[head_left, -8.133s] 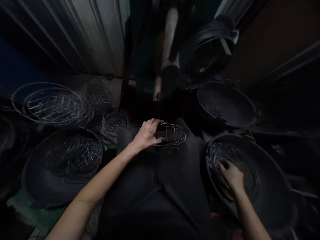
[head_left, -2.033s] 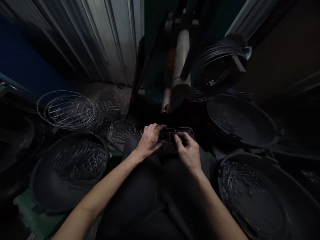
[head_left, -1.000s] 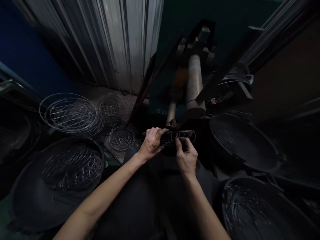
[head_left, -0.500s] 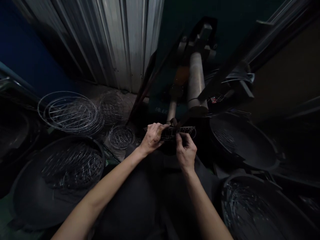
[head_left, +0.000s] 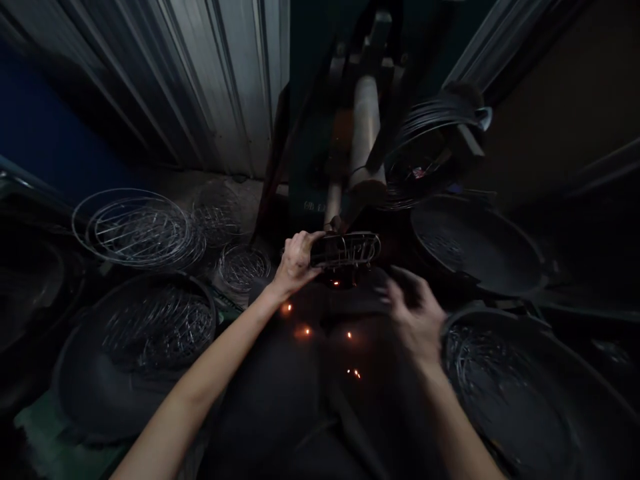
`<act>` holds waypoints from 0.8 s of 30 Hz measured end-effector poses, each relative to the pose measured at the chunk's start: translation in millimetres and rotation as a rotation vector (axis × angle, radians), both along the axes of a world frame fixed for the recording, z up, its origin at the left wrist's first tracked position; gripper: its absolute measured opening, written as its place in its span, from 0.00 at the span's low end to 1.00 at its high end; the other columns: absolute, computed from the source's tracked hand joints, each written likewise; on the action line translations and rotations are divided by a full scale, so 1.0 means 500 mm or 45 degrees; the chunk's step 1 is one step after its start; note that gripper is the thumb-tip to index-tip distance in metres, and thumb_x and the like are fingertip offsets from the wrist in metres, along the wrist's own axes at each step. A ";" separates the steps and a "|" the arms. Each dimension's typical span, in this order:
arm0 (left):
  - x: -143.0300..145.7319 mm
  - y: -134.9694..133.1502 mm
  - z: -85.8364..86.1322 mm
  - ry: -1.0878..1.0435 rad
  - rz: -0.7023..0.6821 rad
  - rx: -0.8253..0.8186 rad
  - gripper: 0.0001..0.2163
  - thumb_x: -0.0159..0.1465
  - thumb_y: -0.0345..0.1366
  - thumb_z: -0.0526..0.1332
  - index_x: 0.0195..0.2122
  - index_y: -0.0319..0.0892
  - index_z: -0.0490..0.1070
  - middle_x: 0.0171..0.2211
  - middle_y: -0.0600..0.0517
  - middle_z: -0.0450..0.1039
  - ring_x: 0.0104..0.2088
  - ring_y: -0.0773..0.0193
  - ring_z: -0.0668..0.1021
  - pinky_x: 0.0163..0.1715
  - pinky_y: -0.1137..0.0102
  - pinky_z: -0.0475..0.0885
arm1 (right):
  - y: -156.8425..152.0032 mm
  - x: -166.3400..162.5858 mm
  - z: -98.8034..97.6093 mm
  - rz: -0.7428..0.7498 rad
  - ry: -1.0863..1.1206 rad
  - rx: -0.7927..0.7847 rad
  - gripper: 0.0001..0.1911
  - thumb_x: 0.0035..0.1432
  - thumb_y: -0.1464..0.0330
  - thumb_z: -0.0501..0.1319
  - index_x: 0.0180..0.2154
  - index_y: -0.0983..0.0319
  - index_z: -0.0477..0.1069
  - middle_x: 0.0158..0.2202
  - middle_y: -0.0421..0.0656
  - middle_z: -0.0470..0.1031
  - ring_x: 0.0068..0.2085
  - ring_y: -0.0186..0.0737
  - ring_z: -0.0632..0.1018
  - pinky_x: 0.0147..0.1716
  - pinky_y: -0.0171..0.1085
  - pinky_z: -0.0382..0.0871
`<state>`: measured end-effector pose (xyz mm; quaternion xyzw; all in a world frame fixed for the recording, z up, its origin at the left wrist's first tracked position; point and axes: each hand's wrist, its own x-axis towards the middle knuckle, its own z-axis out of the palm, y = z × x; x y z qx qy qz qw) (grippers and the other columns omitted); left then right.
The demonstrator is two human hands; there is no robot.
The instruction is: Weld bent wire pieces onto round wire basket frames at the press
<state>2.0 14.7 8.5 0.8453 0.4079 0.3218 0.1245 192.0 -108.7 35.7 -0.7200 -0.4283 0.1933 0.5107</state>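
My left hand (head_left: 296, 267) is closed on the left edge of a small round wire rack (head_left: 350, 251), which it holds tilted under the machine's electrode arm (head_left: 334, 207). Away from the rack, to its lower right, my right hand (head_left: 419, 320) is blurred by motion. Its thumb and forefinger look apart, and I make out nothing held between them. Glowing orange sparks (head_left: 307, 331) scatter below the rack, over the dark clothing on my lap. Above the rack, a thick metal cylinder (head_left: 367, 127) juts from the dark green machine.
On the left lie large wire rings (head_left: 135, 230) and smaller wire grids (head_left: 244, 267). A black pan (head_left: 85, 383) there holds bent wire pieces. To the right are two more dark pans (head_left: 505, 273), the nearer with loose wires (head_left: 480, 360). Coiled wire (head_left: 440, 113) hangs beside the machine.
My right hand has let go of the wire rack and moved right and down. Sparks have appeared beneath the rack. My left hand still grips it, and the camera view has shifted slightly.
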 end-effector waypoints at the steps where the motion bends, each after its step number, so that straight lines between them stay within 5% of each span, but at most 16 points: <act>1: -0.004 -0.017 0.006 -0.027 -0.011 -0.058 0.26 0.54 0.32 0.64 0.54 0.41 0.58 0.44 0.46 0.67 0.45 0.55 0.70 0.45 0.59 0.64 | -0.044 0.040 -0.005 -0.105 -0.068 -0.074 0.21 0.53 0.55 0.59 0.44 0.60 0.71 0.41 0.46 0.76 0.36 0.42 0.78 0.38 0.40 0.71; 5: -0.008 -0.080 0.016 -0.104 -0.083 -0.326 0.27 0.52 0.36 0.66 0.53 0.41 0.60 0.47 0.46 0.66 0.48 0.55 0.70 0.49 0.58 0.65 | -0.198 0.218 -0.062 -0.464 -0.315 -0.724 0.18 0.48 0.55 0.59 0.36 0.61 0.73 0.39 0.53 0.76 0.45 0.58 0.74 0.46 0.51 0.65; 9: 0.013 -0.102 0.005 0.036 -0.248 -0.558 0.31 0.50 0.39 0.67 0.55 0.43 0.61 0.46 0.46 0.65 0.47 0.54 0.71 0.48 0.57 0.67 | -0.272 0.303 -0.162 -0.350 -0.183 -1.141 0.08 0.39 0.63 0.63 0.24 0.60 0.69 0.32 0.54 0.77 0.45 0.63 0.74 0.48 0.53 0.63; 14: 0.012 -0.119 -0.017 0.145 -0.425 -0.515 0.45 0.48 0.46 0.69 0.64 0.45 0.46 0.58 0.41 0.55 0.57 0.46 0.62 0.55 0.48 0.59 | -0.279 0.300 -0.245 -0.350 0.090 -1.104 0.05 0.36 0.70 0.62 0.18 0.58 0.66 0.22 0.46 0.74 0.41 0.55 0.77 0.44 0.48 0.66; 19: -0.056 -0.143 -0.040 -0.168 -0.273 -0.524 0.49 0.50 0.48 0.68 0.65 0.48 0.37 0.62 0.40 0.49 0.61 0.48 0.58 0.59 0.50 0.56 | -0.297 0.311 -0.249 -0.502 0.268 -1.028 0.06 0.37 0.68 0.64 0.18 0.59 0.68 0.21 0.47 0.74 0.39 0.54 0.77 0.39 0.45 0.70; 24: -0.084 -0.155 -0.074 -0.182 -0.264 -0.732 0.50 0.48 0.48 0.70 0.65 0.48 0.38 0.60 0.41 0.53 0.60 0.49 0.60 0.59 0.50 0.56 | -0.311 0.298 -0.250 -0.693 0.496 -0.895 0.08 0.41 0.65 0.64 0.25 0.61 0.69 0.18 0.43 0.71 0.23 0.44 0.75 0.23 0.39 0.71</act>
